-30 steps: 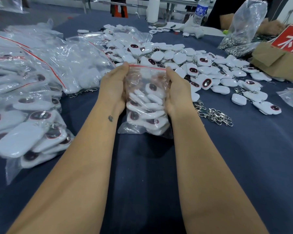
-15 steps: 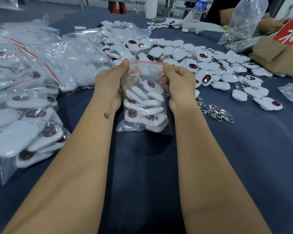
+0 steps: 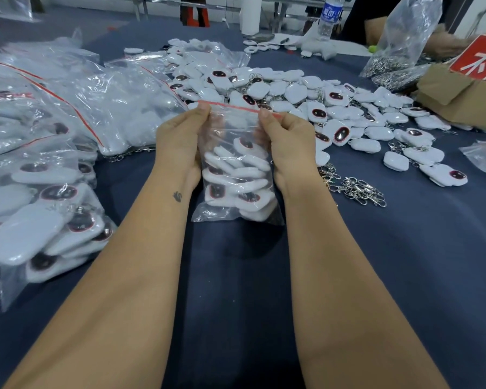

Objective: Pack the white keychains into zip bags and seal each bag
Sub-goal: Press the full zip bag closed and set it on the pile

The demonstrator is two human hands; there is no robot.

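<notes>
Dark blue cloth (image 3: 404,262) is covering the table we are working at, and beyond its far edge white table legs and a bottle (image 3: 328,18) are showing. We are holding one zip bag (image 3: 237,175) upright between our two hands, its bottom resting on the cloth. Our left hand (image 3: 180,141) is pinching the left end of the bag's red strip (image 3: 236,107) between thumb and fingers, and our right hand (image 3: 288,141) is pinching the strip further right, fingers curled behind the plastic. Inside the bag white keychains are lying stacked; we are counting about eight, though the lower ones are overlapping. Loose keychains (image 3: 292,94) are lying in a heap just beyond the bag, far too many to count. Filled bags (image 3: 54,136) are piling up at our left, at least five. Metal clips (image 3: 357,189) are lying in one small heap beside our right wrist. One clear sack (image 3: 404,37) holding metal parts is standing at far right, next to a cardboard box (image 3: 460,94) bearing a red sign.
</notes>
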